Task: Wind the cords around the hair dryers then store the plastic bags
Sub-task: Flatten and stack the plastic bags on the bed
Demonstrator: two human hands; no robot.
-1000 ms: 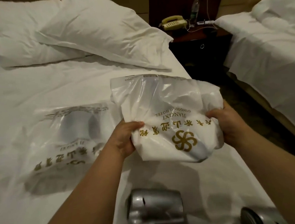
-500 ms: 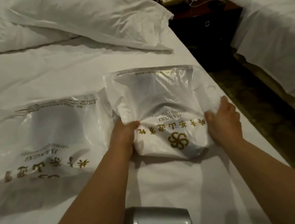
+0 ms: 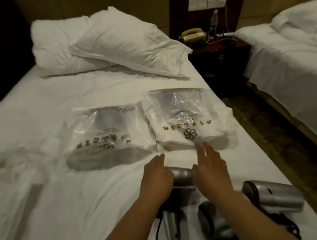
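Your left hand (image 3: pixel 156 177) and right hand (image 3: pixel 210 170), fingers loose and holding nothing, have released the gold-printed translucent plastic bag (image 3: pixel 187 120) at twelve o'clock, near the white bed's (image 3: pixel 84 203) right edge, and flank the silver cylindrical hair dryer (image 3: pixel 182 175).

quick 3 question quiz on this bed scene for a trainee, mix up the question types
1. True or false: the right hand is gripping the right plastic bag.
2. Multiple choice: the silver hair dryer between the two hands lies A) on the pillow, B) on the bed sheet near the bags, C) on the nightstand.
3. Fill in: the left plastic bag lies on the ____.

Key:
1. False. The right hand is open, just short of the bag, and the left hand is open too, beside the dryer.
2. B
3. bed
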